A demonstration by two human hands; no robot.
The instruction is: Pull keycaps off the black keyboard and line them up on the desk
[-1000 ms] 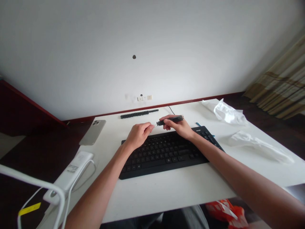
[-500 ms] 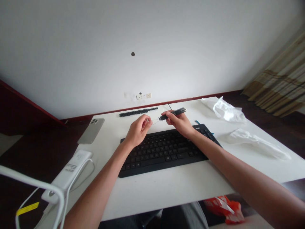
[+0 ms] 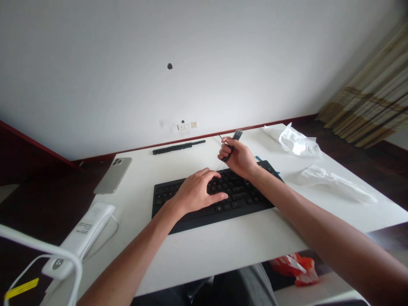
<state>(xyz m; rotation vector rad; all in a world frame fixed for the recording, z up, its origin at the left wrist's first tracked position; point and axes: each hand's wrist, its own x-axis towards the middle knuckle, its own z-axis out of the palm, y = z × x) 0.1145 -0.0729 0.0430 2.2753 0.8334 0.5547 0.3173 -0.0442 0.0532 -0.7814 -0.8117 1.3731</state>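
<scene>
My right hand (image 3: 238,158) is closed around a slim black tool (image 3: 235,137) with a thin wire tip, held above the far edge of a black keyboard (image 3: 178,193). My left hand (image 3: 196,191) rests palm down on the keyboard's middle keys, fingers spread and lying flat, holding nothing. The keyboard lies across the middle of a white table (image 3: 223,246).
A grey phone (image 3: 112,175) lies face down at the table's left. A black strip of keys (image 3: 178,147) lies along the far edge. Crumpled white plastic bags (image 3: 299,143) lie at the right. A white power strip (image 3: 79,238) with cable sits near left. An orange bag (image 3: 295,267) is below.
My left hand let go of the tool's wire tip and dropped onto the keyboard. My right hand tilted the tool more upright. The view shifted slightly right.
</scene>
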